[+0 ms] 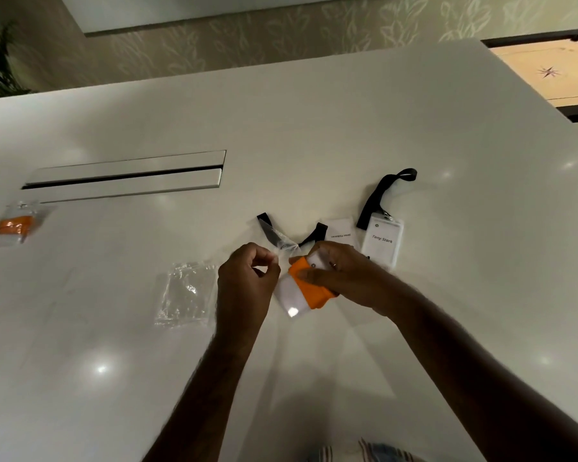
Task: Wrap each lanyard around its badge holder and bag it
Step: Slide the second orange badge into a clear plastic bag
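My right hand (334, 275) grips a white badge holder (289, 295) with an orange lanyard (309, 288) wound around it, just above the white table (314, 128). My left hand (247, 278) pinches the edge of a clear plastic bag (279, 243) right beside the wrapped badge. Behind my hands lie two white badge holders with black lanyards: one (341, 233) partly hidden by my right hand, one (382, 243) labelled Tony Stark with its strap (379, 198) stretched away from me.
Loose clear bags (186, 293) lie left of my left hand. A bagged orange-lanyard badge (15, 223) rests at the far left. A long cable-slot cover (127, 176) is set into the table. A carrom board (548, 71) stands beyond the far right corner.
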`<state>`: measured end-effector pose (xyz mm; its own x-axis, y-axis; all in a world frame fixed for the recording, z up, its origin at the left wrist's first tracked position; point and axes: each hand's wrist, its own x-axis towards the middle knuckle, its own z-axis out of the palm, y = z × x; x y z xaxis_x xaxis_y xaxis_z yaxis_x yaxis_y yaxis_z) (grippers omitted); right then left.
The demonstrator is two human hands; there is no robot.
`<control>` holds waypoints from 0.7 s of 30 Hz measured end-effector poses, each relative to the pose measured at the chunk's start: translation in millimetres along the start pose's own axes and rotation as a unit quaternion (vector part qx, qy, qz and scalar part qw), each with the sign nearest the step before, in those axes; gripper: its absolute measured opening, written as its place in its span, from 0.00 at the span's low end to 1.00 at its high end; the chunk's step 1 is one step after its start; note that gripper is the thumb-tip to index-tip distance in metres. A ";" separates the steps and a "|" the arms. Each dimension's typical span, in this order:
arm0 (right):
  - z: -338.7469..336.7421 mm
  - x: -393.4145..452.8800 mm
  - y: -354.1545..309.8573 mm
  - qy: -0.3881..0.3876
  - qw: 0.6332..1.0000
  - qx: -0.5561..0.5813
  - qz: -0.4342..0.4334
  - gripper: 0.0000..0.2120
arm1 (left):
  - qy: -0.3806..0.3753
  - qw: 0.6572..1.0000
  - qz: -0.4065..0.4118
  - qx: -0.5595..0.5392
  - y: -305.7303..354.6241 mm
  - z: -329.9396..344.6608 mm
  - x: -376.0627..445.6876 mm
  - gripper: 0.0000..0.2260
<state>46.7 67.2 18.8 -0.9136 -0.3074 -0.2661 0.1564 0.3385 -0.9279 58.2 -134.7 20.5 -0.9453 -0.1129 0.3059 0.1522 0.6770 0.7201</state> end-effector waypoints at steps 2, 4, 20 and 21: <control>2.3 0.9 1.7 0.014 0.999 0.047 -0.001 0.09 | 0.004 1.000 0.008 -0.005 0.1 -0.4 0.1 0.04; 3.2 1.9 4.3 0.027 0.996 0.090 0.002 0.06 | 0.007 1.000 0.006 -0.014 0.5 -1.7 0.4 0.04; 28.3 10.7 -2.6 0.240 0.964 0.108 -0.024 0.13 | 0.009 0.998 -0.022 -0.055 10.4 5.9 -3.0 0.05; 29.9 10.0 -3.5 0.253 0.962 0.095 -0.042 0.13 | 0.008 0.998 -0.016 -0.054 12.0 6.7 -4.1 0.05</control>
<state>48.2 36.3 11.6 -0.9843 0.1615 -0.0712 0.0953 0.1469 -0.9845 62.0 -121.3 23.7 -0.9454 -0.1458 0.2916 0.1531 0.5912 0.7919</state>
